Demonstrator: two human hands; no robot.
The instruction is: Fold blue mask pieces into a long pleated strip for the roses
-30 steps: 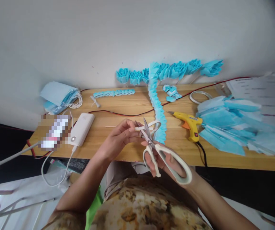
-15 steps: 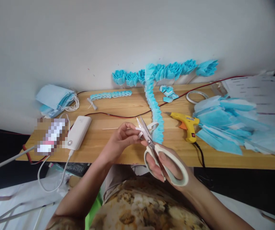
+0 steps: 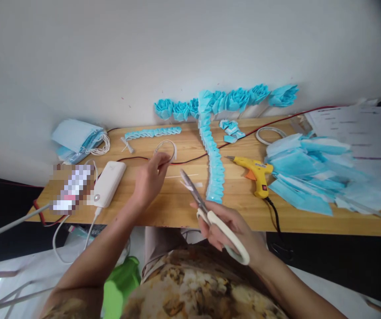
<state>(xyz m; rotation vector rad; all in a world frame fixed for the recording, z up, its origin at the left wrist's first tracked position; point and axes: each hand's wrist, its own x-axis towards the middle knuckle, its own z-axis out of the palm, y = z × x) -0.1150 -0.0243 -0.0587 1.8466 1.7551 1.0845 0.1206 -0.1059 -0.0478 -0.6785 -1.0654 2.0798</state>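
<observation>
My left hand is closed on a thin white looped strip that stands up above its fingertips over the table. My right hand grips white-handled scissors, their blades nearly together and pointing away to the left. Close by the blades, a small white strip piece lies near a thin wooden stick. Just beyond my right hand runs a long pleated light-blue band.
Right of the band are a yellow glue gun and a pile of blue fabric pieces. Blue flowers line the wall. A white power bank, a blurred-out screen and folded masks sit left. A cable crosses the table.
My left hand has moved left and away from the scissors with the white looped strip. The scissors' blades have closed, and a small white piece now shows beside them.
</observation>
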